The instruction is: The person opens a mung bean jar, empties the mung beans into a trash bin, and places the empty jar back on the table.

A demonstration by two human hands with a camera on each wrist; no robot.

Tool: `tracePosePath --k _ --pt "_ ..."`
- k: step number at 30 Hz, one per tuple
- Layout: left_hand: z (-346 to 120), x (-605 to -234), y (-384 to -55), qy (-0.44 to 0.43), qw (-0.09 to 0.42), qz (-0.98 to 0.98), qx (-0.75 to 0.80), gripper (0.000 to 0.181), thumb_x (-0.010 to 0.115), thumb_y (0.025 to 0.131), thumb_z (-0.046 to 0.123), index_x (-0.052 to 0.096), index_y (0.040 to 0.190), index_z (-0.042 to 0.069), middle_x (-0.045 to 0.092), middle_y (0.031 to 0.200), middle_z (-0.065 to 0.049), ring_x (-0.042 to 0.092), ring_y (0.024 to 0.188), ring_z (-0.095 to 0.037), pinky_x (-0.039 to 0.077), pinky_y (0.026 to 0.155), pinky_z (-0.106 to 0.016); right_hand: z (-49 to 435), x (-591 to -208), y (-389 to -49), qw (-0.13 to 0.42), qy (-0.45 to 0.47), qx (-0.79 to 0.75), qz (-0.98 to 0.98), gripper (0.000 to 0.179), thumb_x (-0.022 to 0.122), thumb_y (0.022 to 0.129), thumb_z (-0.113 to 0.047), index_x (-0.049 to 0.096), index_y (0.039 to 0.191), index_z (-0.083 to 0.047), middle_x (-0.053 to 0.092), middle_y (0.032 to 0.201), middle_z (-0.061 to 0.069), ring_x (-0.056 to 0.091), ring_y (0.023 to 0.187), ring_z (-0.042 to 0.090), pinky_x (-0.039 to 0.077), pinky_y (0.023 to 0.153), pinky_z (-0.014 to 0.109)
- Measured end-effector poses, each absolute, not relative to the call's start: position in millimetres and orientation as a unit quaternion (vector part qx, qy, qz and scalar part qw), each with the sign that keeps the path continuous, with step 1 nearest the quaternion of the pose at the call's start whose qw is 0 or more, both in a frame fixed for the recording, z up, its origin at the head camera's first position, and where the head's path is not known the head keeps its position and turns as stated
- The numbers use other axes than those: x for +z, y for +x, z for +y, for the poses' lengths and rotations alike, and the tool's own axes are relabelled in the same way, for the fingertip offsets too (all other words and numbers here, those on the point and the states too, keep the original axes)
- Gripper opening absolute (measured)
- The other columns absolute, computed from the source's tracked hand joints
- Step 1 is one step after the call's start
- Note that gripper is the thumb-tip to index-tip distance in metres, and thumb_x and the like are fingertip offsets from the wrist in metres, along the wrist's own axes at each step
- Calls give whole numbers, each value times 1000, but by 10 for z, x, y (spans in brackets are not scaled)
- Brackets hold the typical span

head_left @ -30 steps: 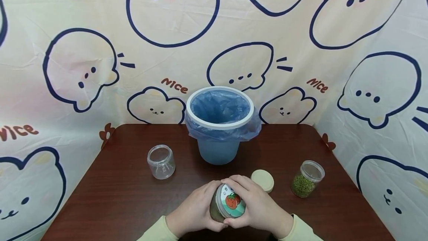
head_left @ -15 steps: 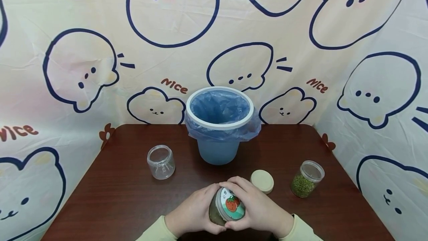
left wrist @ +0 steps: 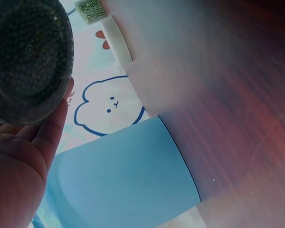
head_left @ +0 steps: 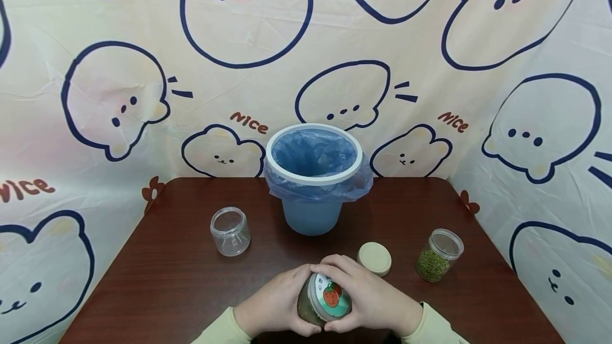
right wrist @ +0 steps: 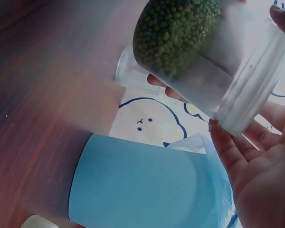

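Between my two hands is a clear jar of green mung beans [right wrist: 175, 42], tilted above the table. A tomato picture on white and green decorates its lid [head_left: 331, 296]. My left hand [head_left: 268, 301] grips the jar's body, with thumb and fingers curled about it. Around the lid's rim curl the fingers and thumb of my right hand [head_left: 377, 299]. In the left wrist view the jar's round base [left wrist: 28, 61] faces the camera, with beans visible through it. Just beyond my right hand a cream lid [head_left: 375, 259] lies on the table.
A blue bin [head_left: 313, 214] lined with a bag stands at the table's back middle. Left of it is an uncovered clear jar [head_left: 231, 232]. Another jar part-filled with mung beans [head_left: 437, 259] stands at the right. A bear-print cloth [head_left: 229, 89] hangs behind.
Both hands and the jar have shifted slightly toward me. My right hand's fingers have slid a little along the lid. Everything on the table stays put.
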State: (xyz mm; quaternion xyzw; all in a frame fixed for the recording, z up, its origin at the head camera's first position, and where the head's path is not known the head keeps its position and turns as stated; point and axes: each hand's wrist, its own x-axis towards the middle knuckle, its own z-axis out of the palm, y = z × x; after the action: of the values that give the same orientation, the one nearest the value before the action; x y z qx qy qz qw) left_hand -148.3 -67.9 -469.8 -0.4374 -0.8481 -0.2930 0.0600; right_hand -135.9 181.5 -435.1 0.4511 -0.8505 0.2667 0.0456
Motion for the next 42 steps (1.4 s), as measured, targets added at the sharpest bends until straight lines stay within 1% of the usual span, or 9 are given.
tracePosePath --k 8,13,18,21,25,28,31,37,42 --pt "-686 -4698 -1503 -449 55 -842 -295 94 93 68 47 45 143 16 61 130 7 61 113 -4 53 98 -26 1844 -4300 -1377 55 477 226 -848 95 86 80 -52 37 158 -29 47 150 -9 50 131 10 51 104 37" --pt "-684 -4689 -1509 -443 52 -844 -298 93 92 70 47 44 143 15 61 130 7 61 113 -5 53 98 -27 1861 -4257 -1380 60 480 208 -850 98 83 81 -57 34 160 -28 46 152 -8 49 134 10 49 105 41" --pt "-670 -4669 -1512 -425 44 -849 -310 93 91 72 47 43 145 12 60 128 6 61 111 -5 54 96 -28 1870 -4207 -1351 22 438 228 -869 105 81 77 -64 28 162 -34 37 159 -11 45 139 12 48 107 44" --pt "-660 -4650 -1515 -410 41 -852 -323 93 90 74 50 43 145 13 58 130 7 60 112 -5 54 97 -29 1875 -4187 -1343 9 404 251 -880 110 86 74 -60 25 162 -38 33 161 -13 44 141 13 49 107 45" --pt "-648 -4630 -1512 -382 47 -858 -341 92 89 74 53 44 144 15 57 130 9 59 112 -5 55 97 -31 1876 -4168 -1350 45 372 254 -892 108 87 72 -59 29 160 -37 39 155 -12 48 133 12 52 103 44" --pt "-639 -4615 -1501 -358 59 -863 -352 92 90 72 54 45 142 16 57 129 10 59 112 -6 55 97 -32 1873 -4159 -1353 86 351 241 -901 103 84 71 -66 36 157 -34 45 145 -11 51 124 9 54 99 41" --pt "-632 -4609 -1493 -339 79 -867 -357 93 94 68 51 47 141 16 58 129 10 59 112 -6 55 96 -33 1868 -4154 -1353 109 332 236 -907 101 81 70 -73 42 153 -31 47 138 -12 52 118 6 54 96 39" --pt "-622 -4610 -1501 -326 123 -869 -350 96 99 62 43 49 139 16 59 128 8 60 113 -7 55 96 -34 1825 -4154 -1348 119 307 236 -914 96 77 69 -78 48 145 -27 48 131 -14 52 111 3 55 92 35" --pt "-610 -4597 -1530 -325 127 -870 -349 94 98 64 42 48 140 17 59 130 8 59 115 -7 56 96 -34 1790 -4154 -1366 123 298 236 -917 95 77 72 -76 49 146 -22 50 128 -12 54 107 4 55 90 32"
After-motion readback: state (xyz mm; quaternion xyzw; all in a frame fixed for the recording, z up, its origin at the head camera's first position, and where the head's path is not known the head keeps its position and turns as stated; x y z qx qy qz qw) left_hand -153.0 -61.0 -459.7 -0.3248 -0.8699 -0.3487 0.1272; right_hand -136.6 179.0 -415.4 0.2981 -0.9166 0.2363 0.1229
